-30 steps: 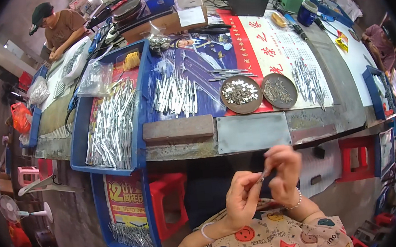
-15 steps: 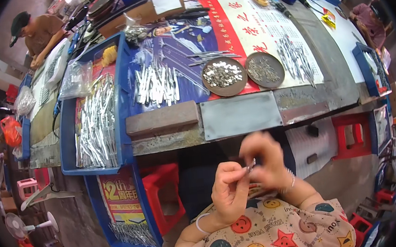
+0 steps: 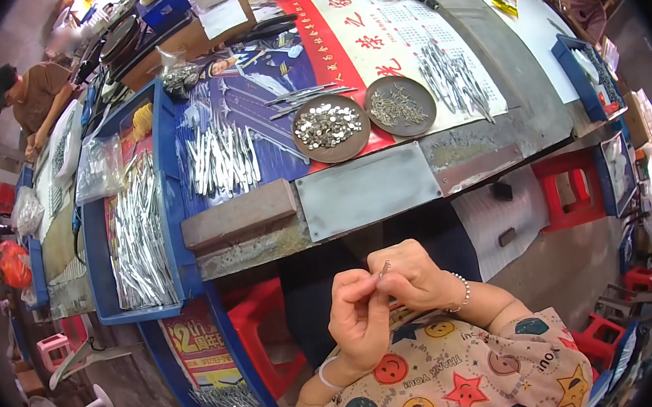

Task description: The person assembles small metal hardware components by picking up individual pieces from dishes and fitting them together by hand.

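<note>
My left hand (image 3: 357, 310) and my right hand (image 3: 421, 277) meet in front of my body, below the bench edge. Between their pinched fingertips is a small slim metal piece (image 3: 385, 268), its tip sticking up; the fingers hide most of it. On the bench beyond are two round brown dishes. The left dish (image 3: 352, 153) holds small shiny discs, and the right dish (image 3: 427, 119) holds tiny pin-like parts. Left of them lies a pile of slim silvery metal strips (image 3: 221, 160). More thin metal pieces (image 3: 453, 80) are heaped on the right.
A flat grey metal plate (image 3: 369, 191) and a brown block (image 3: 238, 216) line the near bench edge. At left, a blue tray (image 3: 175, 218) holds many metal strips; another blue tray (image 3: 240, 359) sits lower. Red stools (image 3: 568, 189) stand below. Other people (image 3: 42, 93) sit at far left and right.
My right hand, blurred and raised before, has come down against my left hand, and its fingers now pinch the metal piece. The whole view has shifted and tilted somewhat.
</note>
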Demonstrator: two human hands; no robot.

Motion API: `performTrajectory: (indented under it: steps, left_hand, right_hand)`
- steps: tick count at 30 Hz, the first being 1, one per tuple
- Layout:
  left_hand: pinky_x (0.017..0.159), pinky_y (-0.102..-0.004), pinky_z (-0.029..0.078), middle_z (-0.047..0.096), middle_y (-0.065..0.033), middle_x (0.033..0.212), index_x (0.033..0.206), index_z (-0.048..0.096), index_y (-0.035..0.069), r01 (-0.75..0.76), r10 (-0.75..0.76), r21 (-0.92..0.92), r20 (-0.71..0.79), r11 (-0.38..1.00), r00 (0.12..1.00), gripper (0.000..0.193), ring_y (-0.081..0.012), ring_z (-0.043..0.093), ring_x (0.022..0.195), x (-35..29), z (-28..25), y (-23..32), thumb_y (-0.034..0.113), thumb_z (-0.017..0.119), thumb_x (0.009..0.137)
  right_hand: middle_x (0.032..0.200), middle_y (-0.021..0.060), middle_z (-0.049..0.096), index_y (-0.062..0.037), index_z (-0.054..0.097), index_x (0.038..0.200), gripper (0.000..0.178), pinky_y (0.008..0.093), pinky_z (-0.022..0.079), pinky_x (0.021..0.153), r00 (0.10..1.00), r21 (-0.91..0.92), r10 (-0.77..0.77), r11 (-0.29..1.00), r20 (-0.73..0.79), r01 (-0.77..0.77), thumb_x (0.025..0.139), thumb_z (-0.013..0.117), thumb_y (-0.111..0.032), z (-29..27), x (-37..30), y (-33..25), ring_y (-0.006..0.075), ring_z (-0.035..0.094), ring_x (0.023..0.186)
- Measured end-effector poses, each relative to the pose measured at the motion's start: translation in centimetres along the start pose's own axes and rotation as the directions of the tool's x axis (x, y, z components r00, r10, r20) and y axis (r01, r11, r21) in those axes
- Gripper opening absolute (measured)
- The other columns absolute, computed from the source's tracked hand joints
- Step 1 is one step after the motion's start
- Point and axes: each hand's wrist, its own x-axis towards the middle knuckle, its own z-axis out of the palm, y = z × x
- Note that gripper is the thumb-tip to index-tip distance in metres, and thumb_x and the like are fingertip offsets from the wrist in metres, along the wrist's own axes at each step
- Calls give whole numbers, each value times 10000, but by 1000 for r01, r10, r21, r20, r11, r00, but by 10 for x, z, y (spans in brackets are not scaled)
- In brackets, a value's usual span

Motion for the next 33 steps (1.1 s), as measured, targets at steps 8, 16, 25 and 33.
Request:
performTrajectory:
  steps: [8,16,25,33]
  left_hand:
    - [640,-200,430,494,-100,988,959,490,42,10,-13,-67,-44,998,999,216,-90,478,774,-1,3,0,-106,581,830]
    - [629,-199,432,473,-98,989,1043,494,43,-50,51,33,-20,998,999,262,-97,470,763,-3,-6,5,-114,548,840]
    - [718,-201,422,478,-84,1031,1067,510,-6,70,-70,-97,3,993,998,220,-95,488,856,0,-6,1,-96,550,870]
    - [737,-208,434,469,-102,1039,1008,486,28,-82,79,-120,-32,989,996,198,-95,491,841,-2,-8,-3,-92,553,866]
  right_hand:
    - [825,27,467,-27,475,1000,339,214,378,520,921,160,209,973,-328,-164,744,695,-65,-18,17,10,80,439,609]
    - [1043,102,484,-36,397,1164,685,243,425,658,920,63,148,989,-363,-135,656,825,-204,-9,13,-2,136,480,735]
    - [618,98,438,-11,456,642,348,326,360,462,999,-80,18,997,39,-15,932,439,-202,-2,11,-1,254,434,508]
    - [668,44,487,-29,518,826,185,258,396,487,980,240,87,970,-181,-42,766,684,-83,18,12,-11,145,483,546]
